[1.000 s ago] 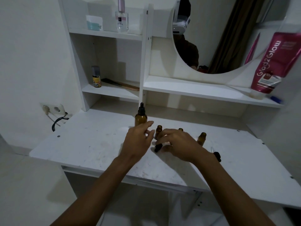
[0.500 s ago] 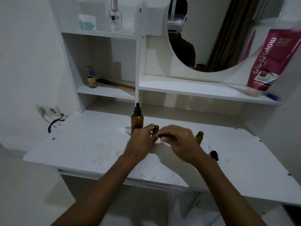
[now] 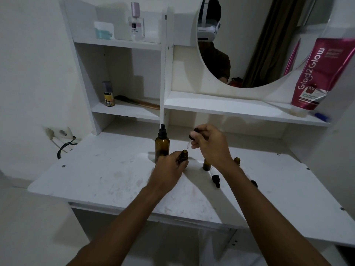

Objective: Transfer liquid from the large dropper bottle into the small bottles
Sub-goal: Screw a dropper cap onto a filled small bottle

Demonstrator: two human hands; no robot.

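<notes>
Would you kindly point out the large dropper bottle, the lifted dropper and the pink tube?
large dropper bottle (image 3: 162, 147): head view, amber body.
lifted dropper (image 3: 192, 138): head view, black collar.
pink tube (image 3: 318, 73): head view, printed front.

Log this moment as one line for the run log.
left hand steadies small bottle on desk | right hand holds its dropper cap lifted above | large dropper bottle capped, untouched

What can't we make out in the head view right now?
- Liquid level in the large dropper bottle: dark amber glass in dim light, not readable.
- Body of the small bottle: wrapped by the left hand; only its open neck shows.
- Liquid in the dropper held by the right hand: tube too small and blurred.
- The two small bottles behind the right wrist: partly hidden.
</notes>
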